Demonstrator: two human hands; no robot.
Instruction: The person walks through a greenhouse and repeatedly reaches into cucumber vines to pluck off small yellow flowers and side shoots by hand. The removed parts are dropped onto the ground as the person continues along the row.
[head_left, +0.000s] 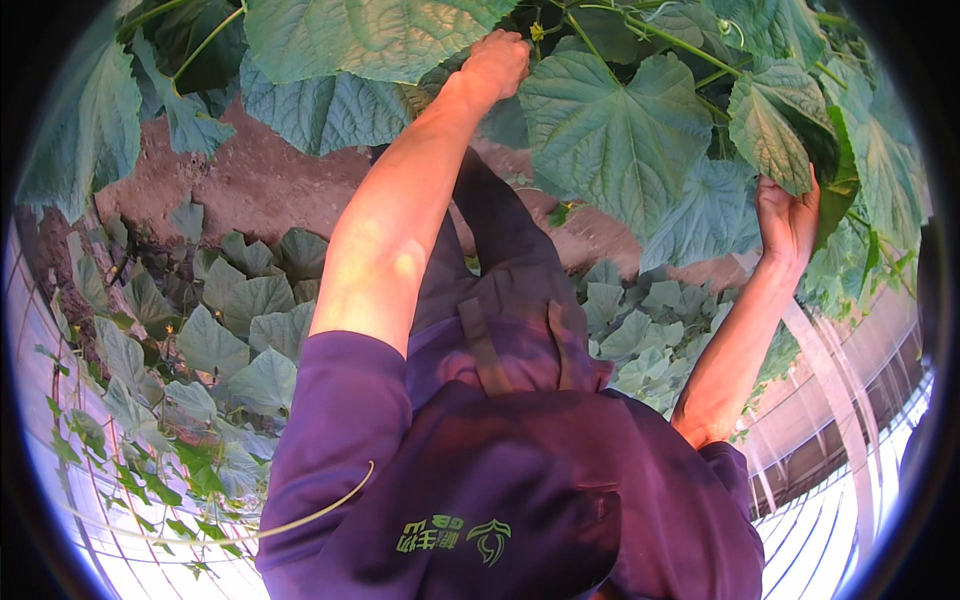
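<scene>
My left hand reaches up among large cucumber leaves, its fingers curled. A broad leaf overhangs its near side, and whatever may lie in the fingers is hidden. Just to its right are a small yellow flower and a thin stem. My right hand is raised at the right, palm partly showing, below a folded cucumber leaf. The thumb shows on one side of that leaf; most fingertips are covered, so a grip cannot be made out. Between both hands hangs a wide, veined leaf.
Bare brown soil lies beneath the vines. Lower cucumber plants grow behind me on both sides. A thin yellowish cord crosses my left sleeve. Pale greenhouse sheeting and a strap-like strip stand at the right.
</scene>
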